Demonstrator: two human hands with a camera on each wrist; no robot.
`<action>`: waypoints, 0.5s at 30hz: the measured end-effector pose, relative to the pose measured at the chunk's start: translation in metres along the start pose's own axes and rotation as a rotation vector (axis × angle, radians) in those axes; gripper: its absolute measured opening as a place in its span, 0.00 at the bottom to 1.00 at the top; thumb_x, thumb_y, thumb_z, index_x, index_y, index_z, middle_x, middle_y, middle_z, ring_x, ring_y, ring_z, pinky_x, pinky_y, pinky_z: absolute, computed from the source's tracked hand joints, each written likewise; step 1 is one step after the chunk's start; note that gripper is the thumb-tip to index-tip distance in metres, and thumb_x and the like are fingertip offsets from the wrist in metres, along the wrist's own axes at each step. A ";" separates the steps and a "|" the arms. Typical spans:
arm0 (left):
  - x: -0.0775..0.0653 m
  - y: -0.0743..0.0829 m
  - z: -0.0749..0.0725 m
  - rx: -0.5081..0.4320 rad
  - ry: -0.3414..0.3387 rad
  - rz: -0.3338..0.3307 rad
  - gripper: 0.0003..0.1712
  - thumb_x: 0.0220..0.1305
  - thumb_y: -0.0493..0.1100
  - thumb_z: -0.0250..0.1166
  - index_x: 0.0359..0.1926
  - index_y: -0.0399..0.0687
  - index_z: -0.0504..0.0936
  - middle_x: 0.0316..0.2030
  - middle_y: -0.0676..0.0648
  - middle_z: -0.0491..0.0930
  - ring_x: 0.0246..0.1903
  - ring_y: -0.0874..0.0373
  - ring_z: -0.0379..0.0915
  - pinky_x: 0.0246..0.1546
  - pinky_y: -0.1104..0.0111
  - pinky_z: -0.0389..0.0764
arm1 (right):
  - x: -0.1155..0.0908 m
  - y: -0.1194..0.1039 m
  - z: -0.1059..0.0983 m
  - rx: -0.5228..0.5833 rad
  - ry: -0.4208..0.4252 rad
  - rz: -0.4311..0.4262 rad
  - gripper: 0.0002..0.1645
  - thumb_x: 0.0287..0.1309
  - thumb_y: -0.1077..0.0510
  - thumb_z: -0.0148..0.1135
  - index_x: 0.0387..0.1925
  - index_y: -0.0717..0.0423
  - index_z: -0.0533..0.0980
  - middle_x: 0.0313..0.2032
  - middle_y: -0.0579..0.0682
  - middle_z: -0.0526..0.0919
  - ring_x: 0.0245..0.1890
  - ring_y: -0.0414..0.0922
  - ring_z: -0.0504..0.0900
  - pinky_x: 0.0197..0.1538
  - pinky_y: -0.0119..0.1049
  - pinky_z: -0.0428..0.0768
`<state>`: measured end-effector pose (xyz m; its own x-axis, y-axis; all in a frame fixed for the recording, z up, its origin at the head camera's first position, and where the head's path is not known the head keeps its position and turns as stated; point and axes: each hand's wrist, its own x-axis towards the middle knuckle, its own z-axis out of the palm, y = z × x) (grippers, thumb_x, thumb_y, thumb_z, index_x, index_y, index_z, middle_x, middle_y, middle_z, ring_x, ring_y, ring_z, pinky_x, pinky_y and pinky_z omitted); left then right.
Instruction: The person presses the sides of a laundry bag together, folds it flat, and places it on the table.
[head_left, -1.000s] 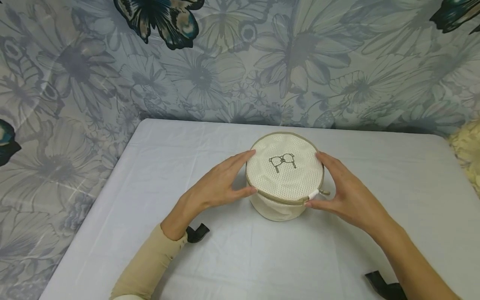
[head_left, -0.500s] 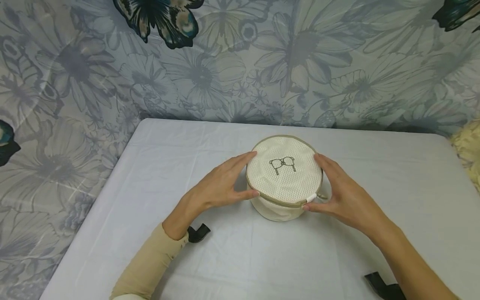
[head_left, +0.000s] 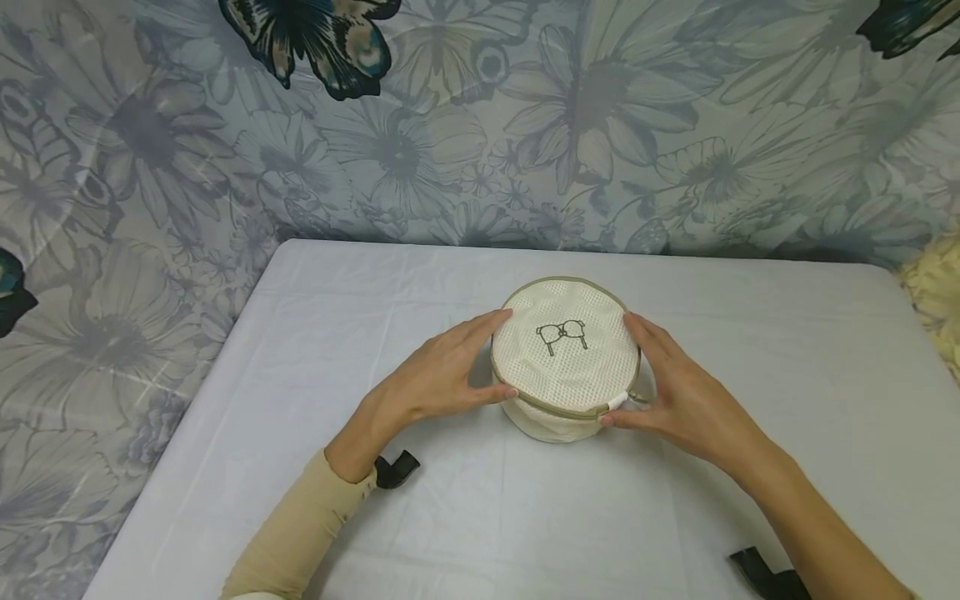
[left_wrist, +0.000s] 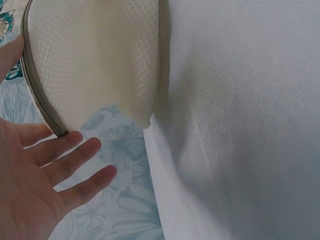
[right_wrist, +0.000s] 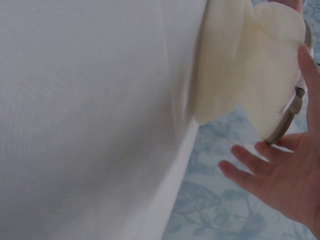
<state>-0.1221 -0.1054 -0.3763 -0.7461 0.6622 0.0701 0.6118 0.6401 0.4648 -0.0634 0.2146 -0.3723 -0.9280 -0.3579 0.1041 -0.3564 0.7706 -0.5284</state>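
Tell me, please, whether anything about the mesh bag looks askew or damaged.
Mildly odd: the mesh bag has a side wall with a deep crease in the right wrist view, making it look slumped rather than smoothly round. No tear or spill shows.

a tan sleeve [head_left: 300, 529] covers the person's left forearm at the lower left of the frame, snug and lightly creased, with a paler band [head_left: 258, 596] at the bottom edge. a short, bent black piece [head_left: 397, 469] juts out by that cuff. from here i see the right forearm [head_left: 813, 517] bare, an angular black bracket [head_left: 772, 575] beside it, lower right. left hand [head_left: 435, 375] and right hand [head_left: 690, 396] are bare too.
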 end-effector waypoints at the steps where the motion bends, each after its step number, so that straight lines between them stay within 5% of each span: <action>1: 0.000 0.000 0.000 0.001 0.000 -0.001 0.59 0.59 0.75 0.60 0.79 0.54 0.47 0.75 0.45 0.56 0.73 0.51 0.55 0.70 0.56 0.62 | 0.000 0.000 0.000 -0.002 -0.001 -0.001 0.78 0.39 0.31 0.77 0.79 0.55 0.42 0.74 0.63 0.55 0.68 0.65 0.63 0.58 0.67 0.70; 15: -0.002 -0.003 0.006 -0.002 -0.017 -0.043 0.60 0.55 0.74 0.64 0.79 0.54 0.50 0.74 0.47 0.59 0.72 0.54 0.57 0.70 0.60 0.63 | 0.001 0.004 0.008 0.051 -0.008 -0.021 0.77 0.37 0.35 0.80 0.78 0.58 0.45 0.72 0.66 0.57 0.68 0.66 0.63 0.61 0.66 0.68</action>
<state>-0.1206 -0.1066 -0.3833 -0.7671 0.6406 0.0346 0.5785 0.6674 0.4690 -0.0651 0.2126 -0.3810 -0.9192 -0.3783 0.1091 -0.3699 0.7350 -0.5682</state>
